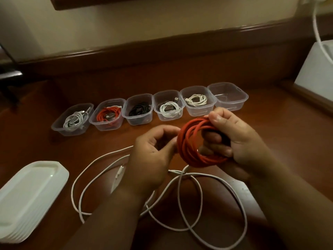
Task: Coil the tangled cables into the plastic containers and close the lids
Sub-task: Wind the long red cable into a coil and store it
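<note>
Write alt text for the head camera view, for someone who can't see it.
Two hands, left hand and right hand, hold a coiled red cable above a wooden table. Behind stand six open containers; only the rightmost container holds no cable. A loose white cable lies below, stacked lids at left.

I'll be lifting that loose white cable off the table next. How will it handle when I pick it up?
Probably floppy: the white cable sprawls in slack, overlapping loops on the table, so it should droop and trail. Those crossed loops may snag into a tangle. It looks thin, likely light, like the red cable held coiled in the right hand.
</note>
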A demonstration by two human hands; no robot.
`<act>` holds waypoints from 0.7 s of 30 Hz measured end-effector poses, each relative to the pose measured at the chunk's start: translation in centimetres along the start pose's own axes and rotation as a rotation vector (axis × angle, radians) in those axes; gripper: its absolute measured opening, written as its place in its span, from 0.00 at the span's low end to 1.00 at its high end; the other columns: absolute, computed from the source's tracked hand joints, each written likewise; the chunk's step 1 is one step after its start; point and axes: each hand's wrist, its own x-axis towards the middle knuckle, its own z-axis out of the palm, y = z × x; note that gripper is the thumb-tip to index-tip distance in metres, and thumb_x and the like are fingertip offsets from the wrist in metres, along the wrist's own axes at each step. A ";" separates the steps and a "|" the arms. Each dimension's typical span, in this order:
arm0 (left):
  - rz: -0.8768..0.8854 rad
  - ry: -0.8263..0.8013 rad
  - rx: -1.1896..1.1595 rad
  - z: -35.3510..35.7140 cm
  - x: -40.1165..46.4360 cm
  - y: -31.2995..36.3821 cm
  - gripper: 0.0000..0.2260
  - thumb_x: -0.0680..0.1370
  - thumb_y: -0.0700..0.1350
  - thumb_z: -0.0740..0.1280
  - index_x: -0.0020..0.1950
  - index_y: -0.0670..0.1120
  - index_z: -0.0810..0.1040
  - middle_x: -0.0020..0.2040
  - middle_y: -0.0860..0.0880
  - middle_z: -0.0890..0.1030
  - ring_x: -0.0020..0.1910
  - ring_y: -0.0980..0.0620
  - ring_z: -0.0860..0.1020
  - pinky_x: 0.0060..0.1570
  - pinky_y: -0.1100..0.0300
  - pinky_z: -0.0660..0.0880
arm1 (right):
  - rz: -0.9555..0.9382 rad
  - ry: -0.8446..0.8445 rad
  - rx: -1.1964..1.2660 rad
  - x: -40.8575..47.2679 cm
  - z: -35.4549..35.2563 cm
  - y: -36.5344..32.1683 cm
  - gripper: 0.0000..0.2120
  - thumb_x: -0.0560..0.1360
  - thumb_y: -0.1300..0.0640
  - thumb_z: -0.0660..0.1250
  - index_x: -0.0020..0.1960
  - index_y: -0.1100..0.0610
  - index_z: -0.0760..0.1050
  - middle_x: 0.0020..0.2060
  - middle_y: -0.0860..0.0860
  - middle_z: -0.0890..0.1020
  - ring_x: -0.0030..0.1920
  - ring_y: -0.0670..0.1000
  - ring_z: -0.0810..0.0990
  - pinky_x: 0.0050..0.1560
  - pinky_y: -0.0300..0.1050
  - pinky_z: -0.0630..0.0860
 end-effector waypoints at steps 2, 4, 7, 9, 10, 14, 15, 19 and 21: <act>-0.043 -0.032 -0.035 0.5 -0.1 0.0 0.05 0.73 0.40 0.70 0.47 0.46 0.84 0.42 0.50 0.86 0.41 0.57 0.83 0.42 0.66 0.77 | -0.081 0.049 -0.033 0.1 0.2 0.5 0.07 0.75 0.54 0.62 0.41 0.55 0.69 0.26 0.50 0.69 0.19 0.43 0.62 0.31 0.44 0.64; -0.114 -0.061 -0.064 0.5 -0.1 0.0 0.07 0.74 0.37 0.69 0.44 0.46 0.86 0.39 0.51 0.85 0.36 0.60 0.80 0.40 0.66 0.74 | -0.143 0.114 -0.084 0.2 0.3 0.7 0.06 0.75 0.53 0.62 0.42 0.55 0.69 0.26 0.50 0.71 0.20 0.43 0.66 0.34 0.46 0.64; -0.263 -0.079 -0.227 0.2 0.1 -0.4 0.11 0.70 0.38 0.65 0.42 0.48 0.87 0.41 0.47 0.84 0.39 0.56 0.77 0.42 0.57 0.69 | -0.202 0.149 -0.173 0.3 0.0 0.8 0.06 0.73 0.53 0.64 0.43 0.55 0.70 0.28 0.50 0.72 0.24 0.42 0.70 0.32 0.41 0.71; -0.331 -0.090 -0.358 -0.1 0.2 -0.6 0.15 0.65 0.43 0.63 0.45 0.48 0.87 0.45 0.44 0.83 0.44 0.51 0.77 0.45 0.53 0.68 | -0.250 0.123 -0.267 0.4 -0.2 1.1 0.05 0.75 0.53 0.66 0.41 0.51 0.72 0.29 0.49 0.74 0.28 0.45 0.72 0.30 0.39 0.72; -0.340 -0.109 -0.404 -0.2 0.2 -0.7 0.16 0.65 0.44 0.64 0.48 0.47 0.86 0.46 0.44 0.83 0.45 0.50 0.77 0.46 0.53 0.69 | -0.280 0.104 -0.349 0.3 -0.2 1.4 0.07 0.76 0.52 0.67 0.40 0.48 0.73 0.29 0.48 0.75 0.29 0.46 0.73 0.31 0.40 0.72; -0.362 -0.235 -0.623 -0.3 0.2 -0.5 0.27 0.63 0.40 0.72 0.63 0.40 0.76 0.52 0.40 0.83 0.49 0.44 0.82 0.55 0.46 0.79 | -0.433 0.068 -0.624 -0.1 0.3 2.2 0.07 0.76 0.56 0.66 0.42 0.46 0.73 0.35 0.51 0.80 0.34 0.48 0.81 0.33 0.40 0.77; -0.364 -0.269 -0.637 -0.2 0.3 -0.4 0.31 0.62 0.39 0.73 0.65 0.40 0.74 0.52 0.40 0.82 0.50 0.43 0.82 0.58 0.45 0.78 | -0.464 0.074 -0.661 -0.1 0.3 2.2 0.06 0.76 0.56 0.67 0.43 0.47 0.73 0.37 0.51 0.81 0.35 0.47 0.81 0.33 0.39 0.77; -0.333 -0.272 -0.463 0.2 0.3 -0.7 0.29 0.63 0.30 0.73 0.63 0.43 0.74 0.47 0.45 0.83 0.47 0.47 0.82 0.50 0.53 0.79 | -0.500 0.069 -0.736 0.0 0.2 2.0 0.05 0.77 0.56 0.67 0.44 0.49 0.72 0.39 0.47 0.81 0.37 0.46 0.82 0.36 0.37 0.78; -0.300 -0.221 -0.401 0.5 0.1 -0.7 0.26 0.64 0.31 0.73 0.59 0.45 0.76 0.45 0.46 0.84 0.45 0.49 0.83 0.45 0.58 0.80 | -0.509 0.057 -0.756 -0.1 0.3 2.3 0.07 0.77 0.57 0.67 0.43 0.49 0.71 0.40 0.42 0.81 0.39 0.43 0.82 0.37 0.34 0.77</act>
